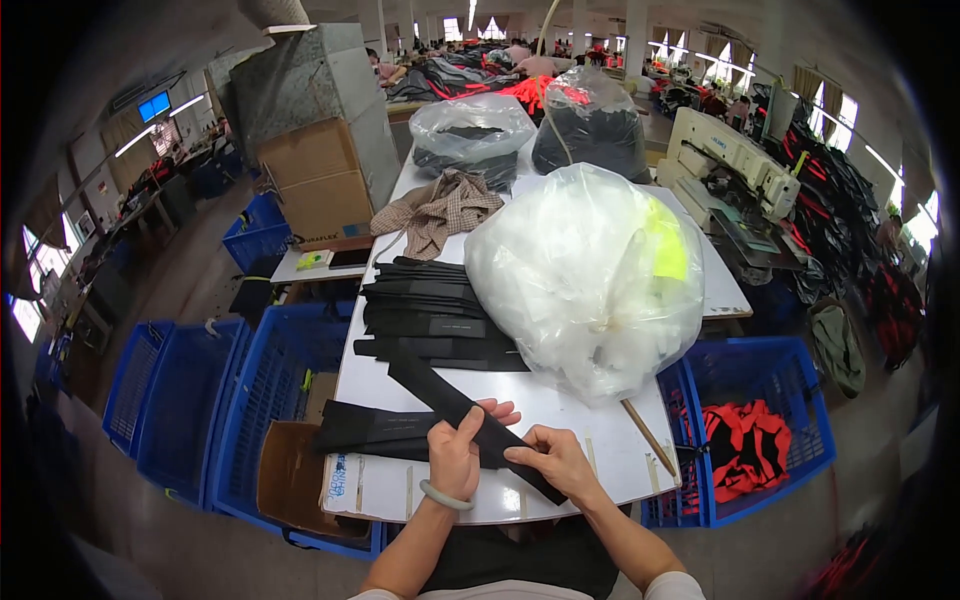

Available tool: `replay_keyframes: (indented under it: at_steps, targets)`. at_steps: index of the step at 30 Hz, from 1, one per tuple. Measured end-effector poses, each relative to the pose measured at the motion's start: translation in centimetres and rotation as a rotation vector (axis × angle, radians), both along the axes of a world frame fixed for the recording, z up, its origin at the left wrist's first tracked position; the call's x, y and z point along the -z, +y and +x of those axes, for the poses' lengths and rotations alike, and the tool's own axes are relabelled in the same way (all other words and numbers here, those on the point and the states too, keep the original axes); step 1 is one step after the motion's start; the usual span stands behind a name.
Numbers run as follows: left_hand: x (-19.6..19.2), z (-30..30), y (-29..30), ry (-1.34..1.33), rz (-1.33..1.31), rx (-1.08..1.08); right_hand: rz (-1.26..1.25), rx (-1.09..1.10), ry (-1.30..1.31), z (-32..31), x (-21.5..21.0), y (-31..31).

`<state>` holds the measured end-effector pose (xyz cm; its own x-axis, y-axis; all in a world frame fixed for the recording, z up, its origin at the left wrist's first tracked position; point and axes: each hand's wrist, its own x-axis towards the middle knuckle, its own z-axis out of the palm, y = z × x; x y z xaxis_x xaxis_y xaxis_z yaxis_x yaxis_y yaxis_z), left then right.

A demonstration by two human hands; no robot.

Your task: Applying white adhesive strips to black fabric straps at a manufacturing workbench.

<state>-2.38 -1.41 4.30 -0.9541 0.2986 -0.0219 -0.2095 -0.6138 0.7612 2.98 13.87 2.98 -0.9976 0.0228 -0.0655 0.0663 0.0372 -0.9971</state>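
Observation:
A long black fabric strip runs slantwise across the near part of the white table, held between my two hands. My left hand grips it with the thumb on top and the fingers stretched out behind. Lower down, my right hand pinches the strip near its near end. Under and left of my left hand lies a bunch of similar black strips, partly covered by the held one. Farther off, more black strips lie in overlapping layers, their right ends reaching a large clear plastic bag.
The stuffed plastic bag fills the table's right middle; a thin stick lies before it. Behind are a checked cloth and two filled bags. Blue crates stand left and right, beyond which is a sewing machine.

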Motion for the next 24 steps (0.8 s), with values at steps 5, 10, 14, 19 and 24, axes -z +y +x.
replay_keyframes:
  at_steps: [5, 10, 14, 19, 24]
  targets:
    - [-1.1, 0.4, 0.5, -0.004, 0.074, 0.032, 0.03, -0.051, 0.027, 1.1, -1.3, 0.7]
    - [-1.9, 0.9, 1.7, 0.18, -0.277, -0.12, 0.206, 0.022, 0.126, 1.3, -0.3, 0.8]
    - [-1.4, 0.7, 2.8, 0.048, -0.021, -0.177, 0.314, 0.22, 0.267, 0.9, -0.6, 0.1]
    - [-0.8, 0.0, 3.1, -0.128, 0.146, -0.091, 0.145, 0.251, 0.287, 1.3, 0.9, -0.1]
    - [-1.2, -0.3, 3.8, -0.243, 0.154, -0.104, 0.503, 0.356, 0.425, 1.7, 0.6, -0.6]
